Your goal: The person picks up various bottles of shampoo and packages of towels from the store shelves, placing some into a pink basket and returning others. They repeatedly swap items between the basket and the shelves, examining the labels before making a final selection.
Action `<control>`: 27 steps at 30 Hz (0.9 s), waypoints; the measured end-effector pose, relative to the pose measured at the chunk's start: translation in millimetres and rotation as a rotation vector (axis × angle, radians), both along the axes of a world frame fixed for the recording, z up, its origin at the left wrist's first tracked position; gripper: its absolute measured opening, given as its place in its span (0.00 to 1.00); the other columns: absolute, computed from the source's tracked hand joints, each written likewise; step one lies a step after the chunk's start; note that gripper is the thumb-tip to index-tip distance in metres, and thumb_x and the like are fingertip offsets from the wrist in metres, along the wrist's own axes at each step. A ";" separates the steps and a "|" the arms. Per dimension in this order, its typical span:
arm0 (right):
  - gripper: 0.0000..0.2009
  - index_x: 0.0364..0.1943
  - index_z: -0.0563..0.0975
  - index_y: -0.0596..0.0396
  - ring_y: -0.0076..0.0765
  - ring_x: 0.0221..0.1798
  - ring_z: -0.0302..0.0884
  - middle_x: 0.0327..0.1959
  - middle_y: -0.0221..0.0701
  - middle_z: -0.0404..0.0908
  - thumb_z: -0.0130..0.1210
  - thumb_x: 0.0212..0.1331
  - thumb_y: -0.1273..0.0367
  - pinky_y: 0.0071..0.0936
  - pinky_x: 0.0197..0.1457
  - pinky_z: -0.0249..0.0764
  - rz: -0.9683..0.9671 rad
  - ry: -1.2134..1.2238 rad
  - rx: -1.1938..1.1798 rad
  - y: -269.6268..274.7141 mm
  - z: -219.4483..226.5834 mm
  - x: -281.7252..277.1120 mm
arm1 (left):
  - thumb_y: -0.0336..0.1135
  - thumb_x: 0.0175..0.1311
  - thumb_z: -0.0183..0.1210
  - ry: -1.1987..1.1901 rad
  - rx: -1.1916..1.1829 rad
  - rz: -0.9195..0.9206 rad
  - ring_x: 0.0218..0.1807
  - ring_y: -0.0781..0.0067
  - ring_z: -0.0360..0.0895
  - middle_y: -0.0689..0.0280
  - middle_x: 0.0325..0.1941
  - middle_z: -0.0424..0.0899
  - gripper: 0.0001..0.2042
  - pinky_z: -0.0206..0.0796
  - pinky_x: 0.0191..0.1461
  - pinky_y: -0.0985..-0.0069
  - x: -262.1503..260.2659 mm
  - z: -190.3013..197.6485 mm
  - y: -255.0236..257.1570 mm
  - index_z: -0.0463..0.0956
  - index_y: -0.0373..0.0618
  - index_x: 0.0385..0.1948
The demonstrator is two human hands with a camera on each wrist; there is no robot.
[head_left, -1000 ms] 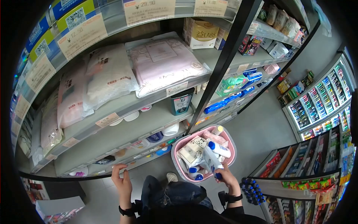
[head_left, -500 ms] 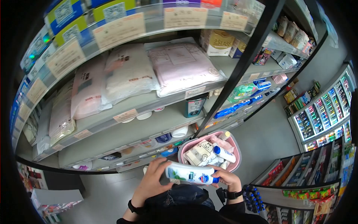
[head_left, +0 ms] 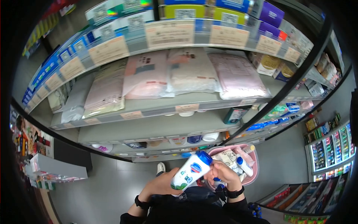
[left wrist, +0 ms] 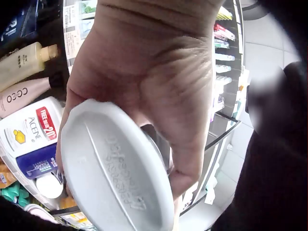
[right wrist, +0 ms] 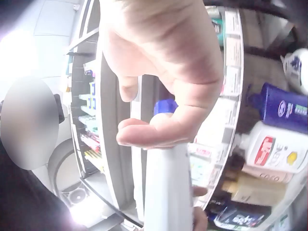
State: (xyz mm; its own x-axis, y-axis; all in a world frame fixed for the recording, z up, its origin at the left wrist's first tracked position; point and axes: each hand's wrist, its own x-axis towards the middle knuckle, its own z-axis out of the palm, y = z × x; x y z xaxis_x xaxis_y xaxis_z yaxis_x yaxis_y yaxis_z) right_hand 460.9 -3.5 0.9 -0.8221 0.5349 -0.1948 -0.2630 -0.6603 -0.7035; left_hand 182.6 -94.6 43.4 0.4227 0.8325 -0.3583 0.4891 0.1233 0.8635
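Note:
A white plastic bottle (head_left: 191, 170) with a blue cap and a blue shield-shaped logo is held tilted before the body, cap up and to the right. My left hand (head_left: 160, 185) grips its lower part. In the left wrist view the bottle's pale oval base (left wrist: 113, 168) faces the camera, below the left hand (left wrist: 154, 77). Close beside the cap is my right hand (head_left: 226, 175), its fingers loosely bent. The right wrist view shows the right hand (right wrist: 168, 67) in front of the bottle's upper end, covering part of the blue cap (right wrist: 166, 106).
A pink basket (head_left: 256, 158) with several goods, among them another white bottle (head_left: 245, 167) with a blue cap, stands on the floor at right. Ahead, shelves hold bagged textiles (head_left: 192, 72), boxes and bottles. A black shelf post (head_left: 278, 99) rises beyond the basket.
The right hand has lifted the bottle from the basket, and the left hand has taken hold of it. The right hand has since let go of the cap. The head view has turned left.

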 end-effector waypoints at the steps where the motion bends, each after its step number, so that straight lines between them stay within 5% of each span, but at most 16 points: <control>1: 0.21 0.51 0.66 0.61 0.30 0.23 0.75 0.28 0.40 0.78 0.46 0.68 0.56 0.24 0.28 0.72 0.029 -0.013 0.046 1.2 6.3 -14.0 | 0.40 0.44 0.71 -0.088 0.052 0.062 0.53 0.54 0.75 0.52 0.49 0.76 0.37 0.67 0.56 0.68 -2.1 -14.3 -6.3 0.63 0.41 0.59; 3: 0.20 0.57 0.63 0.58 0.28 0.27 0.75 0.28 0.32 0.74 0.49 0.68 0.61 0.21 0.35 0.72 0.094 -0.111 0.220 1.9 19.4 -38.5 | 0.37 0.45 0.71 -0.216 0.173 0.125 0.57 0.62 0.73 0.55 0.53 0.74 0.44 0.63 0.60 0.68 -9.1 -30.8 -9.2 0.54 0.37 0.64; 6: 0.30 0.67 0.55 0.60 0.23 0.36 0.74 0.35 0.31 0.76 0.54 0.65 0.67 0.22 0.41 0.71 0.157 -0.012 0.281 -2.1 27.1 -70.1 | 0.35 0.45 0.72 -0.475 0.070 0.319 0.63 0.67 0.66 0.61 0.60 0.69 0.44 0.57 0.67 0.68 -16.6 -33.9 -13.9 0.56 0.40 0.65; 11: 0.29 0.69 0.56 0.58 0.24 0.40 0.74 0.41 0.31 0.76 0.53 0.66 0.69 0.23 0.47 0.71 0.202 -0.155 0.290 -14.4 21.1 -84.0 | 0.37 0.50 0.71 -0.691 -0.129 0.546 0.59 0.71 0.70 0.66 0.55 0.75 0.39 0.61 0.65 0.68 -33.3 -45.5 -24.4 0.59 0.43 0.64; 19: 0.21 0.63 0.67 0.56 0.23 0.42 0.76 0.39 0.29 0.78 0.52 0.66 0.71 0.21 0.48 0.73 0.024 -0.267 0.324 -9.1 21.4 -35.6 | 0.37 0.66 0.59 -0.686 0.147 0.940 0.54 0.78 0.71 0.67 0.54 0.75 0.25 0.63 0.60 0.76 -77.2 -47.4 -21.1 0.62 0.42 0.62; 27: 0.19 0.59 0.70 0.58 0.25 0.37 0.78 0.36 0.31 0.80 0.52 0.65 0.71 0.22 0.44 0.74 -0.271 -0.349 0.244 -20.7 2.6 16.5 | 0.31 0.65 0.59 -0.569 0.475 1.091 0.56 0.75 0.71 0.65 0.56 0.75 0.25 0.62 0.61 0.75 -156.3 -18.0 11.7 0.60 0.42 0.62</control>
State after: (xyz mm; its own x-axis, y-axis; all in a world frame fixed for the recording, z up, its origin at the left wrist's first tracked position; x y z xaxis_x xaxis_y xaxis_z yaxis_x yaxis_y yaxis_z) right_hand 477.4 -24.2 3.5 -0.5553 0.7846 -0.2756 -0.1239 -0.4058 -0.9055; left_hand 26.3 -82.9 25.5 -0.5479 0.8340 0.0655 -0.1111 -0.1501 0.9824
